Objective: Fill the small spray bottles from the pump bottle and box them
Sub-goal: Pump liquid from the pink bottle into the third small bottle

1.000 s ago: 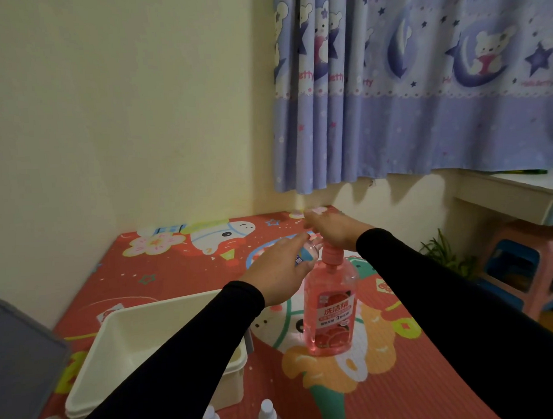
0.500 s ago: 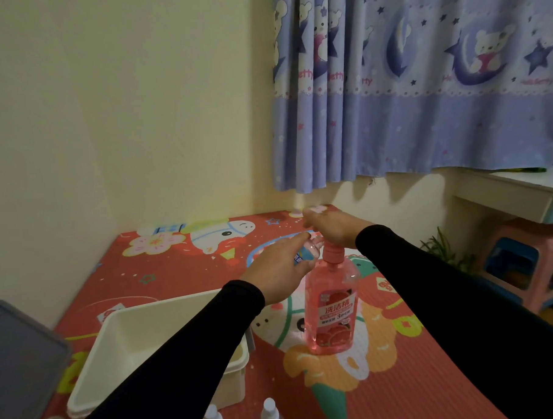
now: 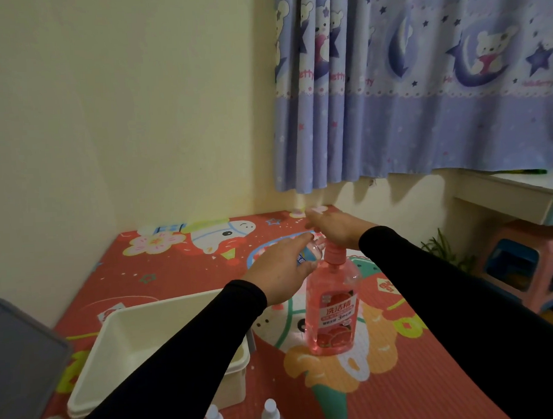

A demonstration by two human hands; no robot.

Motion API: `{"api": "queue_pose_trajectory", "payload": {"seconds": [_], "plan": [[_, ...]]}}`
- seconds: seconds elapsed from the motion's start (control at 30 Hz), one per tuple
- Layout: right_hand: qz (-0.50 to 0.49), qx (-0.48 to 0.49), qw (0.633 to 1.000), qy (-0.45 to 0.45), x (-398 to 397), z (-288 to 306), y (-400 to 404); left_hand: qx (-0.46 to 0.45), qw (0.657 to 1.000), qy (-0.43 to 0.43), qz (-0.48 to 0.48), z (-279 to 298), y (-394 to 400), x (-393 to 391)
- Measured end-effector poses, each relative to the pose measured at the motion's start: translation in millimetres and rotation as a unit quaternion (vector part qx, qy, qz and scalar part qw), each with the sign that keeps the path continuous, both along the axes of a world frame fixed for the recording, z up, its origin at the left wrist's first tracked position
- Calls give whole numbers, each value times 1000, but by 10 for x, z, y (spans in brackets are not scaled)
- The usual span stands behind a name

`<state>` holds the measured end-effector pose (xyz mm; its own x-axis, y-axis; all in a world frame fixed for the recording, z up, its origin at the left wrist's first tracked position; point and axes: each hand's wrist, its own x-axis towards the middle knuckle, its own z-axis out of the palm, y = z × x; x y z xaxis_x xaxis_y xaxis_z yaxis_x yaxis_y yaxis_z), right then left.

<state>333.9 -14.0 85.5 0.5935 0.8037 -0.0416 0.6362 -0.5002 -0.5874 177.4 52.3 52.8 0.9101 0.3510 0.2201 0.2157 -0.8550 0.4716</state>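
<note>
Left hand: grips small spray bottle — just left of pump head.
Right hand: flat, pressing pump bottle top.
Box: near left — beside two capped bottles.

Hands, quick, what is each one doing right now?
Left hand: fingers curled round a small clear bottle, held beside the pump bottle spout.
Right hand: open, palm pressing down on the pump head.
</note>
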Motion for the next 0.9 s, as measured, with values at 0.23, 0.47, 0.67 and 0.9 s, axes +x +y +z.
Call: {"api": "queue_pose_trajectory", "payload": {"seconds": [0.23,0.47,0.67,0.9], "plan": [[-5,-2,999,-41,71,94,22,16,1000,-2,-15,126,10,-8],[4,15,1000,2,87,-9,51,15,1000,-5,-9,42,5,17],[0,-3,1000,-7,77,26,36,22,1000,19,-7,69,18,12],[-24,10,999,-24,140,55,53,28,1000,-3,-14,103,31,8]]}}
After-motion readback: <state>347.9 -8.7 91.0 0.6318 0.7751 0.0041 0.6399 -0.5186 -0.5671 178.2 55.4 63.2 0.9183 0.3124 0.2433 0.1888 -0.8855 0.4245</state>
